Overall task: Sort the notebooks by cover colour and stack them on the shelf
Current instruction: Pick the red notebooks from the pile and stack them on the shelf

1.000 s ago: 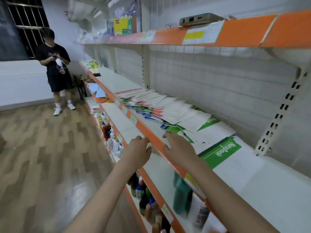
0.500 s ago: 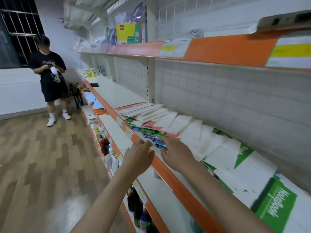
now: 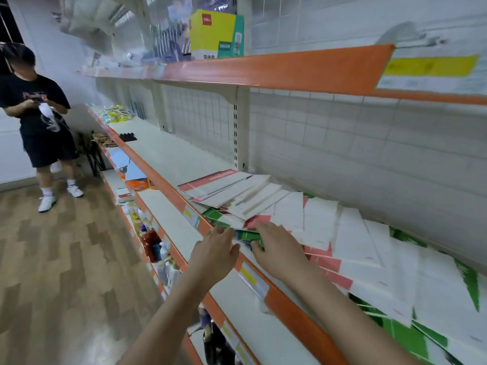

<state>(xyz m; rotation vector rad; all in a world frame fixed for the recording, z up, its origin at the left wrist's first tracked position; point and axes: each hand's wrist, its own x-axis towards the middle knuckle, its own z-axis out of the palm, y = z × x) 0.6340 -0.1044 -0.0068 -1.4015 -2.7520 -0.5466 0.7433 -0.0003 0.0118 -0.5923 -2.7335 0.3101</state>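
Several thin notebooks (image 3: 319, 222) lie fanned out along the white middle shelf (image 3: 174, 156), most showing white backs, with pink, green and blue covers peeking out. A pink-covered notebook (image 3: 210, 179) tops the left end of the spread. Green notebooks (image 3: 403, 335) lie at the right. My left hand (image 3: 213, 252) hovers at the shelf's orange front edge (image 3: 297, 314), fingers apart, tips touching a blue and green notebook (image 3: 247, 237). My right hand (image 3: 279, 246) rests palm down on the notebooks beside it, fingers spread, holding nothing.
An orange-edged upper shelf (image 3: 263, 72) overhangs, carrying a yellow-green box (image 3: 216, 35). Lower shelves hold bottles (image 3: 151, 243) and small goods. A person in black (image 3: 39, 122) stands on the wooden floor at the far left. The shelf left of the notebooks is bare white.
Both hands have moved leftward along the shelf edge and forward onto the blue and green notebooks; the view has panned left, bringing the pink-topped end of the spread closer.
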